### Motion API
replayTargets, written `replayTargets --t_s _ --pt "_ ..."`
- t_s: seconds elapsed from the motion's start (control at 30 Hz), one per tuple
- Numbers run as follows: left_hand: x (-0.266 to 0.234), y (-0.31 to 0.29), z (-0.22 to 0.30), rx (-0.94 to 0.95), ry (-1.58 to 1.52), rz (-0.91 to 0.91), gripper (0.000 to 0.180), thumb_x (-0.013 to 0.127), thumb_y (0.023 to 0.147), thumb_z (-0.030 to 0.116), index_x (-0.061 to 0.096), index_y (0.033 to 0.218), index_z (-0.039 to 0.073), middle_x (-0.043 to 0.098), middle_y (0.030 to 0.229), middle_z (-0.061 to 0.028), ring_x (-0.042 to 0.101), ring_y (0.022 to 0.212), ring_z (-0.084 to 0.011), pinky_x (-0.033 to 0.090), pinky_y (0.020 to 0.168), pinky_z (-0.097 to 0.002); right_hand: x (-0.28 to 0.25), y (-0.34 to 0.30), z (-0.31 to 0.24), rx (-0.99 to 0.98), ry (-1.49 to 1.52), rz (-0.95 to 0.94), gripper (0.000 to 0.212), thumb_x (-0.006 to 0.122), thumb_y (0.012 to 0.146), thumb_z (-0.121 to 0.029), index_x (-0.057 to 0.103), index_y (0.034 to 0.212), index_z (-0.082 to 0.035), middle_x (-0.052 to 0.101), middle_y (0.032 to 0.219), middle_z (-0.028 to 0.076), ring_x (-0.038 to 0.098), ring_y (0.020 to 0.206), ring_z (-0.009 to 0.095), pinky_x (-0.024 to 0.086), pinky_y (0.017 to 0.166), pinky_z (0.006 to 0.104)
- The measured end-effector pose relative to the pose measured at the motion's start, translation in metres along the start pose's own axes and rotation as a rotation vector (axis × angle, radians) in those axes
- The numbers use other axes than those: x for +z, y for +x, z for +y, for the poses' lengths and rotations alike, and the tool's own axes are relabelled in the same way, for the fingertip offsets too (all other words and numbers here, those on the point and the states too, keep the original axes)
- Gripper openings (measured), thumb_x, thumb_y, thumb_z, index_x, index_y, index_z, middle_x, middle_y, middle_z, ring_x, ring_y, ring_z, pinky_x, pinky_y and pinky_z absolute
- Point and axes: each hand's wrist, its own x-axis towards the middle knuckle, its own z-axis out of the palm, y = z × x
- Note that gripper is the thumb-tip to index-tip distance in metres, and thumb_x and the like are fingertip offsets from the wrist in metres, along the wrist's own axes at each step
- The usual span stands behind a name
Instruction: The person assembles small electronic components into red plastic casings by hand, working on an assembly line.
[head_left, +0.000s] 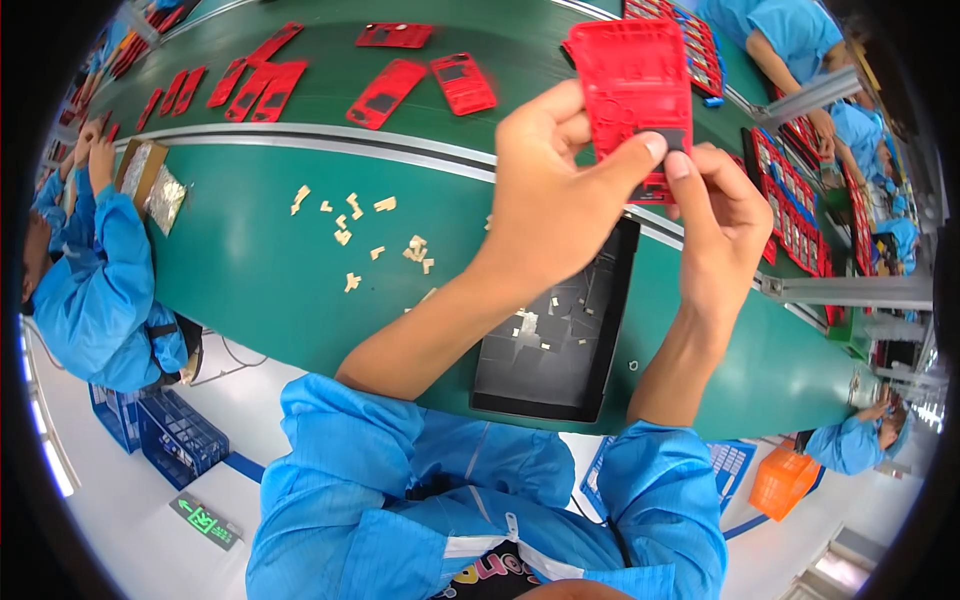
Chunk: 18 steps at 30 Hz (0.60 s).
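Up in front of me, over the far edge of the bench, is a red plastic casing (632, 75) with a dark rectangular patch near its lower end. My left hand (560, 180) grips its left side, thumb pressed on the dark patch. From the right, my right hand (715, 205) pinches the lower end, its thumb tip close to my left thumb. Below my hands lies a shallow black tray (500, 385) with small pale bits inside. Left of my left forearm, several small cream-coloured pieces (352, 208) are scattered on the green bench (240, 260).
Several red casings (385, 93) lie on the dark green belt (330, 60) beyond a metal rail. At right stand racks of red parts (785, 200) and metal posts (850, 292). A co-worker (95, 270) sits at left beside a cardboard box (140, 165); others work at right.
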Motion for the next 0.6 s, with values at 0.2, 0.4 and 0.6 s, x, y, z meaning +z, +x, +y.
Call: replayTargets --t_s 0.2,0.4,0.6 --pt "0.0 0.001 -0.002 -0.009 0.024 -0.058 0.028 0.068 0.092 -0.007 0.063 0.119 -0.009 0.075 0.11 -0.015 0.072 0.099 -0.0159 0.06 0.087 -0.0297 -0.001 0.002 0.007 -0.1 -0.064 0.013 0.011 0.071 0.094 0.0 0.065 0.085 0.003 0.057 0.077 -0.005 0.046 0.07 0.002 0.037 0.063 0.0208" --pt "0.002 -0.004 -0.001 -0.04 0.061 -0.098 0.029 0.068 0.092 -0.007 0.062 0.121 -0.009 0.074 0.111 -0.0147 0.072 0.101 -0.0168 0.06 0.088 -0.0297 -0.004 0.0 0.006 -0.182 -0.186 0.05 0.017 0.068 0.088 0.002 0.057 0.076 0.0 0.048 0.068 0.0 0.039 0.064 0.007 0.032 0.056 0.0256" --pt "0.007 -0.009 0.008 0.023 0.109 -0.163 0.039 0.069 0.089 -0.012 0.06 0.127 -0.009 0.071 0.119 -0.0157 0.07 0.108 -0.018 0.058 0.094 -0.032 -0.01 -0.001 0.001 -0.28 -0.126 -0.01 0.014 0.069 0.089 0.0 0.059 0.079 -0.001 0.049 0.066 -0.001 0.04 0.059 0.007 0.031 0.052 0.027"
